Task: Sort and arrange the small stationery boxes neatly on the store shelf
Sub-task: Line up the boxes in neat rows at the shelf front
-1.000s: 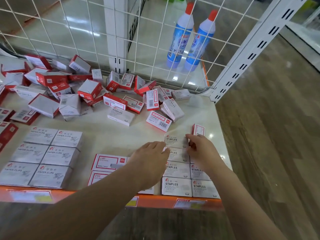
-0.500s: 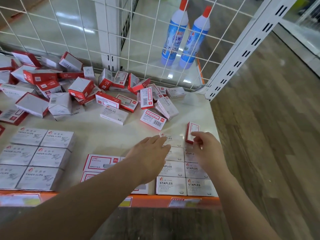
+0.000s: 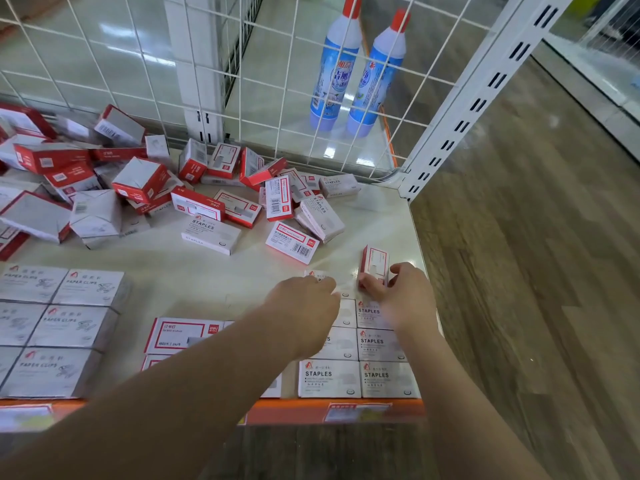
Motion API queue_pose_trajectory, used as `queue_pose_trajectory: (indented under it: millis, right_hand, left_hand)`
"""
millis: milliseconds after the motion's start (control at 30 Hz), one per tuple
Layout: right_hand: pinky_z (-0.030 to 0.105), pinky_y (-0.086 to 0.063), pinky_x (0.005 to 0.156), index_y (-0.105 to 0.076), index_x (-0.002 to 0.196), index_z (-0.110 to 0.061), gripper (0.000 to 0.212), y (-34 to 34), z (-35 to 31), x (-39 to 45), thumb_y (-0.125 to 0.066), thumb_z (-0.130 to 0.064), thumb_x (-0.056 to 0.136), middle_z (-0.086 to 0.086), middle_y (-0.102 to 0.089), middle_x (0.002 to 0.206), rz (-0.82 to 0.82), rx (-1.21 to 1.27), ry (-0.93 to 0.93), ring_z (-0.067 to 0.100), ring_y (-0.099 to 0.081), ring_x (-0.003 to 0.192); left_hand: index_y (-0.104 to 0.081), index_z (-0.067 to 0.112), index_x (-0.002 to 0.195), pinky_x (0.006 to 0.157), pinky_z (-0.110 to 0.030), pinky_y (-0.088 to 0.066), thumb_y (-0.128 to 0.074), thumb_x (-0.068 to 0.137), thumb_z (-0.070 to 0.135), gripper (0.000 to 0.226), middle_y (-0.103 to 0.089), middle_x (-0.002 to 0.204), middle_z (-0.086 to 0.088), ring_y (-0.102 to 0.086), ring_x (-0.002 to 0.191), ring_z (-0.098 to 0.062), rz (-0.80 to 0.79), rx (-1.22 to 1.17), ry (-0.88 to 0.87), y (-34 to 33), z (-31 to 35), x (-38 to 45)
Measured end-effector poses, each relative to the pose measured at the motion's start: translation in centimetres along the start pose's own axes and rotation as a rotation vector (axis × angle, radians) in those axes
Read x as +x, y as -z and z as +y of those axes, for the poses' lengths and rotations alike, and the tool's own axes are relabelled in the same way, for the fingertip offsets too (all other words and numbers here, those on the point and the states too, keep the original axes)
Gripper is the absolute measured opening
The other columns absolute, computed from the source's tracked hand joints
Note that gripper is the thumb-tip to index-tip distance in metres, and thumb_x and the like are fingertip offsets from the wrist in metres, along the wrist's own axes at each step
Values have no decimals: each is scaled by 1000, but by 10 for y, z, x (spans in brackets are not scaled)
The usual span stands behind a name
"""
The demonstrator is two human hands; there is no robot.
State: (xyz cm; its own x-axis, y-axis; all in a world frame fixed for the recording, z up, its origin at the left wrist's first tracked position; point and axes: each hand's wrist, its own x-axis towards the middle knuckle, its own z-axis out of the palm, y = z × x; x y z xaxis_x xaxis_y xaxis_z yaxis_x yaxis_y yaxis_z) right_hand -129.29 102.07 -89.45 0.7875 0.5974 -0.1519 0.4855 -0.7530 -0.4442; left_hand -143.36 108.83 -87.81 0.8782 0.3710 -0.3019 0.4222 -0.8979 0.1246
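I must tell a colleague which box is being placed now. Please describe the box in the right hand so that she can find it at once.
Start at the shelf's right front corner, where the white STAPLES boxes lie flat in two neat columns. At the far end of the right column, the right hand pinches one small staples box. It alone stands on edge, showing a red-framed face.

Bright, even indoor light falls from above, leaving white glare patches on the glossy floor (image 3: 114, 32) behind the wire mesh (image 3: 242, 81) and a soft sheen on the pale shelf (image 3: 377, 216), with only faint shadows under the scattered boxes (image 3: 138, 188). The left hand (image 3: 304, 306) and right hand (image 3: 405, 296) are smeared by motion blur, and print on the paper clip boxes (image 3: 65, 327) at the left edge is soft. Wide-angle distortion bends the white upright post (image 3: 485, 88) and stretches the forearms toward the bottom corners.
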Motion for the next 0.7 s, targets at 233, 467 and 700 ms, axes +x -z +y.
queue_pose_trajectory:
  millis: [233,467,700]
  right_hand:
    - [26,-26,44,-54,74,-5,27,3,-2,1,-66,-30,76,8,-59,73,4,32,-44,21,-47,59]
    - [32,-40,52,-59,88,2,25,16,-3,-4,-64,-17,74,15,-64,87,35,65,-32,31,-59,74]
    - [21,-34,72,-54,114,-11,38,28,-18,-31,-66,-21,79,0,-54,106,83,105,201,12,-48,91]
  left_hand:
    - [-38,17,137,98,-40,-44,-50,93,24,45,-36,140,-2,-41,126,-22,-24,-3,8,0,0,-2]
    - [-16,31,148,113,-36,-22,-41,96,38,58,-7,157,9,-13,143,-16,-76,-295,88,2,-2,-17]
    - [-52,21,127,88,-26,-41,-50,94,28,34,-53,128,1,-50,108,-13,43,-870,359,9,-31,-41]
